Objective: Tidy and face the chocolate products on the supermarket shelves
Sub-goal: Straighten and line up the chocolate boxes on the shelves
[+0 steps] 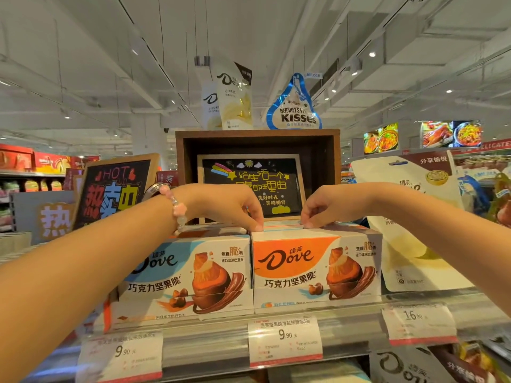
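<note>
Both my hands, left hand [235, 208] and right hand [320, 208], pinch the orange box [315, 269] top edge with curled fingertips. Best pull evenly, flush with the blue box [188, 277].

Left forearm [91, 261] covers part of the blue Dove box [190, 275]. Small print on the price tags [284, 340] is blurred. Bottom-shelf Dove bag [409, 367] is cut off.
</note>
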### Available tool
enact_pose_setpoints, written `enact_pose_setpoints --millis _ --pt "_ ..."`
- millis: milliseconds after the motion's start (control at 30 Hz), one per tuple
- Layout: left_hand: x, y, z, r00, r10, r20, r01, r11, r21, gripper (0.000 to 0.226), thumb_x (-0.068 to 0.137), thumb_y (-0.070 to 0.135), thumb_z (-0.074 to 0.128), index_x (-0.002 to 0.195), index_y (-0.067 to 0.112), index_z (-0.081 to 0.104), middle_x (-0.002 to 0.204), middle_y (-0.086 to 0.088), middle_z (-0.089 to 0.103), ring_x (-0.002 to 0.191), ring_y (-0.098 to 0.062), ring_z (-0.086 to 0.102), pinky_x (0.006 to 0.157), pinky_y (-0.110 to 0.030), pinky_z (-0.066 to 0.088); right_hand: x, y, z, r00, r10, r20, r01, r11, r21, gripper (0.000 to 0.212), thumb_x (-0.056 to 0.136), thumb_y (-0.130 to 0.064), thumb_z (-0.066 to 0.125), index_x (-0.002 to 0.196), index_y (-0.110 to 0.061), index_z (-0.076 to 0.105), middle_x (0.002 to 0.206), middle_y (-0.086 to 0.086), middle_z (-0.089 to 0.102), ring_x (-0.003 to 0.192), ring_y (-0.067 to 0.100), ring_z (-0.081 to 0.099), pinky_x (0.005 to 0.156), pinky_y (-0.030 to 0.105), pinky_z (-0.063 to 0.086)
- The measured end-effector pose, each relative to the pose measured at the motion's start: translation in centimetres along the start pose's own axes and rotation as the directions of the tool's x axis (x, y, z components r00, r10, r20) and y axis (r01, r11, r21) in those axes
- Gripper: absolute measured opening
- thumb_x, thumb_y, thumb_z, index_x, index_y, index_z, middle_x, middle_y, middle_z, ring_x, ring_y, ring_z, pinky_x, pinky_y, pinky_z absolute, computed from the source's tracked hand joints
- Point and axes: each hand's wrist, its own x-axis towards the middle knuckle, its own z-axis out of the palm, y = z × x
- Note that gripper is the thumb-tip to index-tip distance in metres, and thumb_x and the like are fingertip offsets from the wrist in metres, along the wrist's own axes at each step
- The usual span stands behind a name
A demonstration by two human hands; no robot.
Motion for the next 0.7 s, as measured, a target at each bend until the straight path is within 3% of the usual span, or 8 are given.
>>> enact_pose_setpoints --millis 133,367,500,700 --pt "-0.1 0.4 0.6 1.0 -0.006 -0.006 0.007 0.999 0.037 0.018 0.092 0.026 0.054 0.103 0.017 0.065 0.093 0.013 0.057 0.089 -0.004 0.055 0.075 -0.015 0.044 -0.2 -0.3 0.4 0.998 0.04 0.055 -0.04 0.999 -0.012 0.013 0.096 -0.03 0.045 0.091 -0.03 0.056 0.098 -0.005 0.062 0.099 0.01 0.057 0.076 0.016 0.045" --pt "-0.2 0.4 1.2 0.996 -0.01 -0.09 0.012 1.0 0.018 0.008 0.094 0.025 0.05 0.097 0.021 0.057 0.092 0.007 0.058 0.084 -0.007 0.054 0.072 -0.019 0.043 -1.1 0.2 0.9 0.997 -0.053 -0.053 0.054 0.998 0.02 0.009 0.095 -0.028 0.047 0.097 -0.029 0.055 0.098 -0.011 0.059 0.096 0.006 0.056 0.072 0.015 0.045" --pt "-0.5 0.5 1.4 0.993 -0.026 -0.114 0.019 0.998 -0.061 0.018 0.094 0.024 0.05 0.112 0.024 0.046 0.101 0.004 0.057 0.092 -0.01 0.055 0.083 -0.028 0.048 -1.5 0.5 1.1 0.994 -0.072 -0.086 0.078 0.995 0.063 0.015 0.094 -0.029 0.048 0.104 -0.026 0.058 0.099 -0.011 0.061 0.097 0.006 0.059 0.075 0.017 0.049" --pt "-0.9 1.1 1.2 0.966 -0.02 -0.257 -0.015 0.991 -0.131 0.018 0.098 0.023 0.04 0.115 0.023 0.043 0.101 0.005 0.056 0.088 -0.007 0.054 0.067 -0.019 0.048 -1.7 0.5 1.0 0.984 -0.051 -0.168 0.076 0.986 0.146 0.013 0.091 -0.035 0.051 0.09 -0.025 0.059 0.099 -0.003 0.066 0.096 0.016 0.064 0.073 0.024 0.051"
